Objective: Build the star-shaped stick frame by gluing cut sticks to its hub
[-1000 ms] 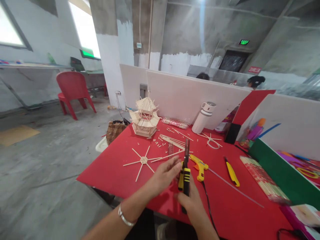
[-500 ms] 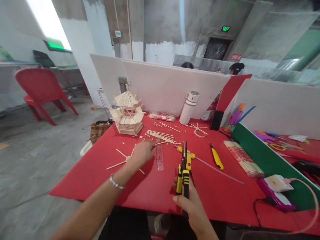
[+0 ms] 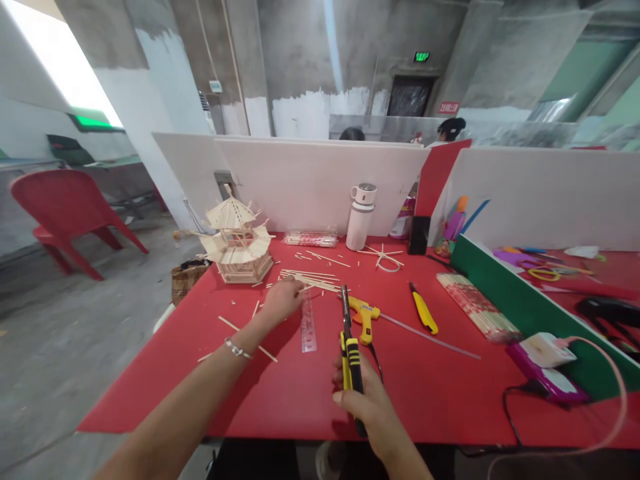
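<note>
My right hand (image 3: 361,393) is wrapped round a pair of yellow-and-black handled pliers (image 3: 352,357), held upright above the table's near side with the dark jaws pointing away from me. Over the middle left of the table, my left hand (image 3: 281,300) has its fingers pinched together on a thin wooden stick (image 3: 309,287), whose end pokes out to the right. Several similar loose sticks (image 3: 320,279) lie just beyond its fingertips. A clear ruler (image 3: 309,327) lies beside that hand. Under my left forearm is a star-shaped frame of sticks (image 3: 267,352), partly hidden.
A stick pagoda model (image 3: 243,257) stands at the back left. A yellow glue gun (image 3: 367,319) with a long glue stick, a yellow utility knife (image 3: 424,312) and a white bottle (image 3: 360,223) are nearby. Packed sticks (image 3: 475,307) and a power strip (image 3: 547,373) lie right, by a green divider (image 3: 540,313).
The camera view has shifted, so the table sits lower and further left. The pliers have turned more edge-on, their jaws looking narrower. My left hand stays by the loose sticks and ruler.
</note>
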The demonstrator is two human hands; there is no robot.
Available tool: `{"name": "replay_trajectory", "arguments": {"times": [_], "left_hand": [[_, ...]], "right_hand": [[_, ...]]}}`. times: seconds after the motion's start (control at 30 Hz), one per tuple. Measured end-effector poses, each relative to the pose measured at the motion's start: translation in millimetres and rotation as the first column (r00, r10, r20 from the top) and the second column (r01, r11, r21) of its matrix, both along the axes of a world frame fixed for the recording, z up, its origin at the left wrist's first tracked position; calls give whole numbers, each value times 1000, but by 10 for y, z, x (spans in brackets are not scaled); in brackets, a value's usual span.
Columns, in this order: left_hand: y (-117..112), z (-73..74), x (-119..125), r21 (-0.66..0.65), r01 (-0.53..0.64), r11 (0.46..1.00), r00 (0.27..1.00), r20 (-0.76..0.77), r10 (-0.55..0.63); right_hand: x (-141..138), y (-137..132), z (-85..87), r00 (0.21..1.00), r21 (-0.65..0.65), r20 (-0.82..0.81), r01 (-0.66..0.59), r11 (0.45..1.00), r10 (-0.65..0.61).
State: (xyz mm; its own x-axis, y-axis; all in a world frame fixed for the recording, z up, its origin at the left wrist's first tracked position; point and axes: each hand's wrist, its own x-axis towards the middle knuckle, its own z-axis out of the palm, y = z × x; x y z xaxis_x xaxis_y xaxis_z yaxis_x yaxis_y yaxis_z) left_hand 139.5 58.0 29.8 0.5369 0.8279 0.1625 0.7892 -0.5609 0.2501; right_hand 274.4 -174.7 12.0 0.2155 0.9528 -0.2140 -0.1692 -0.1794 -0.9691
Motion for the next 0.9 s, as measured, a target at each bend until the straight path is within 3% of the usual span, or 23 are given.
{"name": "replay_trajectory", "arguments": {"times": [0.03,0.1,0.17,0.23,0.3,0.47,0.67,0.9], "left_hand": [[-59,41,-43,-56,15,998,986,165,-6],[-208,137,-145,-259,69,963,889,455,58],[-370,255,-258,-395,142,908,826,553,111],[-513,387,-371,-419,188,888,808,581,103],[-616,512,-477,-387,173,906,788,606,108],[-744,692,-669,-385,110,916,774,611,164],[-774,724,-717,-365,118,923,746,647,160],[-759,624,-733,-489,111,865,713,645,273]], "right_hand": [[1,10,4,1000,7,-2,13,1000,-13],[-21,35,4,999,27,-19,29,999,-28],[-72,69,6,999,33,-34,-3,999,4],[-143,115,22,997,27,-19,-77,997,77],[-216,165,56,991,27,27,-133,991,133],[-333,281,151,965,61,232,-142,988,125],[-340,342,148,933,109,337,-175,979,129],[-330,303,211,940,94,305,-191,977,155]]}}
